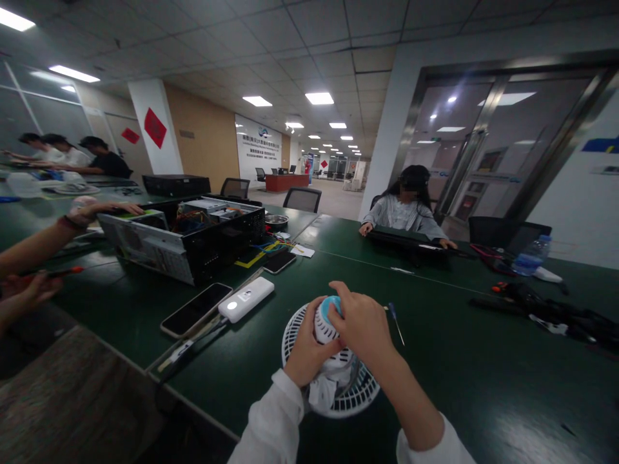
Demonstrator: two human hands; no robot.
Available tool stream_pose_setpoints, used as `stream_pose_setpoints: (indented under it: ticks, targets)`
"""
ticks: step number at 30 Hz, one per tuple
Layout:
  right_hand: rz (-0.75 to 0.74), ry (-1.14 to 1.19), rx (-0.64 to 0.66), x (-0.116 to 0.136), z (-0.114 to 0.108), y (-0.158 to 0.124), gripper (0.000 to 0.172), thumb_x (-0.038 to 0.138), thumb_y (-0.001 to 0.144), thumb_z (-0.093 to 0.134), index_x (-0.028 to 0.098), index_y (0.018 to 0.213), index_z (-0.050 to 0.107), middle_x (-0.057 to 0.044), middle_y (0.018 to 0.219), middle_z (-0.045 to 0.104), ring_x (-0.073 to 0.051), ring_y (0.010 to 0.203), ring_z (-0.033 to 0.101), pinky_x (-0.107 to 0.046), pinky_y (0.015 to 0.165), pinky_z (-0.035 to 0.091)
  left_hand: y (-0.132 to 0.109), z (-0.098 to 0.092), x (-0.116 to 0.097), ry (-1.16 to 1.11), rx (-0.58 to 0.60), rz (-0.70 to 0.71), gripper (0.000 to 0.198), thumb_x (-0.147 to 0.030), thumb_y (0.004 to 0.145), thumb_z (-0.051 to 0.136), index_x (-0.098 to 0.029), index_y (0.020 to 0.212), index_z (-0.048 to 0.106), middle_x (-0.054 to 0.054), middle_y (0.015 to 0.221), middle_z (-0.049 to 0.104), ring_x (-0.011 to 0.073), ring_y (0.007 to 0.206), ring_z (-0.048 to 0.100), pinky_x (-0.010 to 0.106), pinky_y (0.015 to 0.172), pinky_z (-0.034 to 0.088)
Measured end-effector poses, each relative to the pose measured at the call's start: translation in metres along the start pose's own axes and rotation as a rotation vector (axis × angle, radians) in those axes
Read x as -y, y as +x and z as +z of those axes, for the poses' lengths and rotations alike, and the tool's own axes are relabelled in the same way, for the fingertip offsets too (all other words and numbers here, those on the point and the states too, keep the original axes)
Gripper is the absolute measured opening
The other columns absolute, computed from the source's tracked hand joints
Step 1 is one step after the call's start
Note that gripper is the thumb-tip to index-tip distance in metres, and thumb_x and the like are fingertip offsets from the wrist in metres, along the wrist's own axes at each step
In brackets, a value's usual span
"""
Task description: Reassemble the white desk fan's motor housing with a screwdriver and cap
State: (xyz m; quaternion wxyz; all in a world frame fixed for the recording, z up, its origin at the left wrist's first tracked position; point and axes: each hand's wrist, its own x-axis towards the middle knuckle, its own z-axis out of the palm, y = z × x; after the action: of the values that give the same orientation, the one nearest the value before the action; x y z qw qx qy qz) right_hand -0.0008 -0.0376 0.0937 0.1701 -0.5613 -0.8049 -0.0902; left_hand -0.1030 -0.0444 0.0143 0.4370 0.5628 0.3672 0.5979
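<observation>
A white electric fan (352, 401) lies grille down on the green table, its slotted motor housing (323, 330) pointing up. My left hand (305, 351) is wrapped round the side of that housing. On top sits a light-blue round cap (327, 307), and the fingers of my right hand (366, 324) are closed on its edge. My palms hide part of the housing and the grille. To the right of the fan, a screwdriver (396, 324) with a dark handle rests on the table.
Left of the fan lie a white power bank (246, 299) with a cable, a phone (197, 310) and another phone (279, 261). An opened computer case (188, 241) stands beyond, with a co-worker's hand (113, 208) on it. A person (405, 209) sits opposite; a water bottle (532, 256) stands right.
</observation>
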Motion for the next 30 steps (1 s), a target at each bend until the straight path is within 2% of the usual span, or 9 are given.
stream_pose_setpoints:
  ticks: [2,4,7,11,15,19,26,28,30]
  targets:
    - [0.089,-0.019,0.003,0.006,0.002,-0.001,0.027,0.021,0.087,0.04,0.018,0.11,0.053,-0.007,0.074,0.067,-0.021,0.069,0.064,-0.028,0.057,0.04,-0.001,0.001,-0.003,0.02,0.0,0.002,0.064,-0.022,0.059,0.072,-0.021,0.116,0.042,0.005,0.121,0.05,0.026,0.118,0.044,0.038,0.104,0.03]
    - [0.106,0.021,0.04,0.006,0.0,-0.002,0.024,0.024,0.09,0.036,0.019,0.101,0.057,-0.007,0.073,0.067,-0.021,0.067,0.064,-0.028,0.056,0.04,-0.001,0.001,-0.004,0.007,0.009,-0.004,0.064,-0.023,0.059,0.072,-0.022,0.116,0.042,0.005,0.12,0.051,0.026,0.117,0.045,0.038,0.103,0.032]
    - [0.006,0.185,0.04,-0.005,-0.009,-0.003,0.024,0.026,0.09,0.038,0.02,0.101,0.059,-0.006,0.083,0.068,-0.02,0.076,0.063,-0.029,0.065,0.043,-0.001,0.0,-0.001,-0.022,0.014,-0.006,0.063,-0.023,0.06,0.072,-0.021,0.115,0.041,0.005,0.118,0.053,0.0257,0.112,0.049,0.039,0.1,0.034]
    - [-0.221,0.304,0.007,-0.025,-0.017,-0.005,0.028,0.011,0.081,0.049,0.019,0.105,0.061,-0.007,0.108,0.061,-0.019,0.102,0.054,-0.034,0.087,0.042,0.0,-0.001,0.004,-0.031,0.019,0.008,0.062,-0.024,0.063,0.072,-0.02,0.116,0.041,0.006,0.118,0.051,0.025,0.112,0.049,0.038,0.1,0.035]
    - [-0.318,0.305,0.094,-0.029,-0.018,-0.003,0.022,0.011,0.081,0.053,0.018,0.099,0.064,-0.007,0.105,0.062,-0.018,0.099,0.054,-0.033,0.088,0.042,0.0,-0.001,0.004,-0.056,0.03,-0.002,0.064,-0.025,0.063,0.071,-0.02,0.118,0.04,0.007,0.119,0.051,0.0256,0.112,0.049,0.039,0.1,0.035]
    - [-0.244,0.153,0.067,-0.018,-0.011,0.001,0.015,0.017,0.084,0.051,0.016,0.091,0.065,-0.007,0.092,0.064,-0.02,0.089,0.056,-0.034,0.08,0.044,0.0,-0.001,0.005,-0.025,0.025,0.008,0.064,-0.023,0.063,0.071,-0.02,0.119,0.04,0.007,0.121,0.049,0.0255,0.114,0.047,0.039,0.102,0.033]
    - [-0.001,0.043,-0.116,0.005,0.012,0.001,0.024,0.018,0.086,0.042,0.017,0.098,0.062,-0.009,0.091,0.067,-0.02,0.081,0.061,-0.032,0.073,0.043,0.0,0.0,0.002,0.006,-0.008,0.024,0.064,-0.022,0.06,0.072,-0.02,0.117,0.042,0.007,0.124,0.048,0.026,0.12,0.042,0.037,0.106,0.027]
    - [0.052,0.026,-0.103,0.005,0.011,0.0,0.026,0.019,0.087,0.038,0.018,0.093,0.063,-0.008,0.086,0.068,-0.02,0.076,0.062,-0.032,0.07,0.043,0.0,0.0,0.001,0.01,-0.009,0.026,0.064,-0.021,0.06,0.072,-0.02,0.117,0.042,0.006,0.123,0.048,0.0259,0.119,0.042,0.037,0.105,0.028]
    - [0.04,0.06,-0.04,0.001,0.003,0.0,0.028,0.022,0.089,0.036,0.018,0.094,0.064,-0.008,0.083,0.068,-0.02,0.076,0.062,-0.032,0.07,0.044,0.0,0.0,0.001,-0.01,0.002,0.02,0.064,-0.021,0.061,0.072,-0.02,0.117,0.042,0.006,0.121,0.05,0.0255,0.116,0.045,0.037,0.103,0.031]
